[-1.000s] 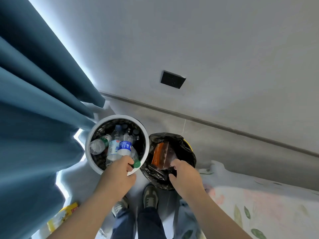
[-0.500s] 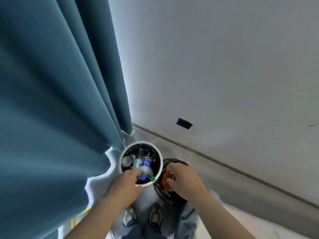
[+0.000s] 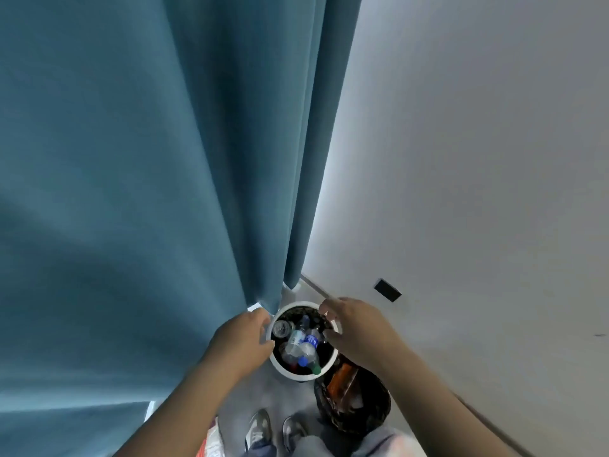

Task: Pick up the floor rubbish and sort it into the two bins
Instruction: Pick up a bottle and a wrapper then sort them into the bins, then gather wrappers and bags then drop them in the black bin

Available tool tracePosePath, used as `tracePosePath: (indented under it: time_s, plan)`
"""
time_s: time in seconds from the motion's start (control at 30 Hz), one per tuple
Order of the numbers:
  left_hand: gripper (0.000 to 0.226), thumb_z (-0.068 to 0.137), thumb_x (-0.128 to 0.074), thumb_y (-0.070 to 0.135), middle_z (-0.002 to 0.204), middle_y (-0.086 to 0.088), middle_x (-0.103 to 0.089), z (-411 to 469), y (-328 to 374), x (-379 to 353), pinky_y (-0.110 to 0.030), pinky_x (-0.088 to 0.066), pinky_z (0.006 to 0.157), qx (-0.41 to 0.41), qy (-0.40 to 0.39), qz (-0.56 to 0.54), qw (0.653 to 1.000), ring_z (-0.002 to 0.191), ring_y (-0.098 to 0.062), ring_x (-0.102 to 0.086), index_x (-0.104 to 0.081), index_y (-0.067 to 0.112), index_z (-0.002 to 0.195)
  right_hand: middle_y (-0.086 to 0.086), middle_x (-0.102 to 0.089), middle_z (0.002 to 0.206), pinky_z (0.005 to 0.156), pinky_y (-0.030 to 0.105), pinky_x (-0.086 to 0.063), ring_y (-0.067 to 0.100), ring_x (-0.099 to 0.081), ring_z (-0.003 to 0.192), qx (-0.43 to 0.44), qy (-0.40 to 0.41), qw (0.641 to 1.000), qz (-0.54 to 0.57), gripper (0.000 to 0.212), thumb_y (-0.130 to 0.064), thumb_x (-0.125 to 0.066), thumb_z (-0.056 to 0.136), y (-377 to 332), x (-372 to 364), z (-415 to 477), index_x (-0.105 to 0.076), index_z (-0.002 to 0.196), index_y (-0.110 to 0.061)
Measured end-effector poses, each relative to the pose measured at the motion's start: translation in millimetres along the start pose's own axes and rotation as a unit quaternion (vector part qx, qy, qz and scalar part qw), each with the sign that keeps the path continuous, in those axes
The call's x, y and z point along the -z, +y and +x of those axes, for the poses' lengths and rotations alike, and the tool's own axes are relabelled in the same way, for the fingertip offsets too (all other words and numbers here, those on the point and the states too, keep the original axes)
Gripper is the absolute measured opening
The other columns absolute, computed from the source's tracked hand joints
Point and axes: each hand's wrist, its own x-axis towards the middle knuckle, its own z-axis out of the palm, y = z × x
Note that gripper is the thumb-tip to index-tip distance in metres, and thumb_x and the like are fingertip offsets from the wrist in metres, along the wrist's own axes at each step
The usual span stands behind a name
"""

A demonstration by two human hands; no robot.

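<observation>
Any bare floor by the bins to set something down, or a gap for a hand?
Bare grey floor lies between the left forearm, the white bin and the shoes. Elsewhere crowded: bottles fill the white bin, the left hand and right hand grip its rim, the curtain hangs at its far-left edge, the black-bagged bin adjoins it.

Round white plastic bin [image 3: 290,373]: smooth rim, slight sheen. In it: clear plastic bottles [image 3: 301,346], glossy, film labels. Beside bin, near side: black plastic bin bag [image 3: 372,418], thin, crinkled, shiny; inside, orange wrapper [image 3: 341,377], glossy. Left of bin: teal cloth curtain [image 3: 148,159], matt. Behind bin: grey wall [image 3: 478,159], matt, smooth.
</observation>
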Motion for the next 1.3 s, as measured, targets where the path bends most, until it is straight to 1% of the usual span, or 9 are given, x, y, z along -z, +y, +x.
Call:
tracePosePath:
  time_s: [0.13, 0.23, 0.33, 0.5, 0.67, 0.73, 0.87, 1.13, 1.3]
  plan:
    - [0.033, 0.088, -0.057, 0.032, 0.120, 0.005, -0.059, -23.7, -5.8, 1.4, -0.027, -0.046, 0.090, 0.043, 0.040, -0.021, 0.998, 0.110, -0.017, -0.057, -0.053, 0.021, 0.119, -0.002, -0.062, 0.117, 0.083, 0.033, -0.050, 0.021, -0.060, 0.103, 0.082, -0.026, 0.996, -0.018, 0.037, -0.018, -0.055, 0.087, -21.1, 3.7, 3.8, -0.056, 0.123, -0.023]
    - [0.032, 0.089, -0.056, 0.032, 0.120, 0.008, -0.058, -45.6, -12.6, -3.4, -0.024, -0.042, 0.088, 0.094, 0.077, -0.043, 0.992, 0.110, -0.015, -0.055, -0.051, 0.021, 0.119, -0.002, -0.064, 0.113, 0.082, 0.031, -0.051, 0.020, -0.061, 0.098, 0.147, -0.043, 0.987, -0.037, 0.032, -0.015, -0.052, 0.085, -34.0, 4.7, 9.6, -0.059, 0.116, -0.021]
    - [0.030, 0.087, -0.057, 0.030, 0.115, 0.007, -0.060, -67.7, -21.3, -11.2, -0.024, -0.041, 0.083, 0.144, 0.106, -0.063, 0.982, 0.107, -0.016, -0.056, -0.052, 0.021, 0.115, -0.004, -0.065, 0.107, 0.087, 0.029, -0.043, 0.018, -0.060, 0.097, 0.210, -0.053, 0.974, -0.063, 0.023, -0.018, -0.054, 0.085, -48.7, -0.4, 16.0, -0.058, 0.108, -0.022]
    - [0.031, 0.088, -0.057, 0.032, 0.115, 0.009, -0.060, -128.1, -38.8, -28.9, -0.023, -0.041, 0.088, 0.240, 0.161, -0.106, 0.951, 0.108, -0.013, -0.056, -0.052, 0.023, 0.117, -0.002, -0.062, 0.115, 0.085, 0.029, -0.044, 0.019, -0.058, 0.106, 0.315, -0.119, 0.936, -0.104, 0.029, -0.022, -0.054, 0.089, -94.9, -14.2, 14.2, -0.055, 0.118, -0.019]
    - [0.034, 0.086, -0.060, 0.029, 0.115, 0.006, -0.064, -198.8, -57.3, -36.2, -0.025, -0.047, 0.089, 0.356, 0.199, -0.158, 0.899, 0.107, -0.015, -0.059, -0.054, 0.022, 0.118, -0.005, -0.060, 0.116, 0.086, 0.027, -0.042, 0.018, -0.056, 0.109, 0.406, -0.161, 0.889, -0.135, 0.032, -0.024, -0.055, 0.088, -157.7, -41.0, -3.0, -0.055, 0.120, -0.024]
    - [0.035, 0.087, -0.060, 0.030, 0.119, 0.006, -0.063, -262.7, -42.3, -28.5, -0.024, -0.046, 0.091, 0.385, 0.208, -0.170, 0.883, 0.110, -0.015, -0.059, -0.053, 0.023, 0.121, -0.004, -0.061, 0.116, 0.088, 0.028, -0.042, 0.019, -0.056, 0.110, 0.451, -0.177, 0.861, -0.157, 0.033, -0.024, -0.055, 0.089, -192.4, -22.6, -47.9, -0.055, 0.122, -0.023]
    - [0.038, 0.088, -0.060, 0.030, 0.120, 0.005, -0.062, -321.0, -46.1, -35.6, -0.021, -0.045, 0.087, 0.442, 0.255, -0.200, 0.837, 0.108, -0.015, -0.059, -0.053, 0.023, 0.124, 0.001, -0.060, 0.121, 0.092, 0.031, -0.045, 0.022, -0.056, 0.112, 0.519, -0.200, 0.811, -0.182, 0.033, -0.023, -0.055, 0.090, -245.2, -28.1, -79.7, -0.056, 0.122, -0.020]
    - [0.036, 0.089, -0.056, 0.032, 0.119, 0.007, -0.060, -429.5, -71.3, -72.9, -0.023, -0.043, 0.081, 0.537, 0.305, -0.244, 0.748, 0.105, -0.014, -0.057, -0.051, 0.025, 0.124, -0.002, -0.062, 0.115, 0.085, 0.034, -0.051, 0.023, -0.060, 0.101, 0.606, -0.238, 0.723, -0.230, 0.027, -0.023, -0.055, 0.089, -336.3, -77.1, -153.9, -0.056, 0.117, -0.020]
    - [0.035, 0.087, -0.055, 0.032, 0.116, 0.010, -0.060, -474.1, -91.9, -98.4, -0.022, -0.039, 0.074, 0.575, 0.322, -0.280, 0.698, 0.103, -0.012, -0.057, -0.051, 0.027, 0.122, -0.006, -0.060, 0.102, 0.073, 0.027, -0.043, 0.016, -0.051, 0.085, 0.634, -0.248, 0.696, -0.229, 0.023, -0.025, -0.056, 0.090, -372.0, -112.7, -185.7, -0.057, 0.112, -0.025]
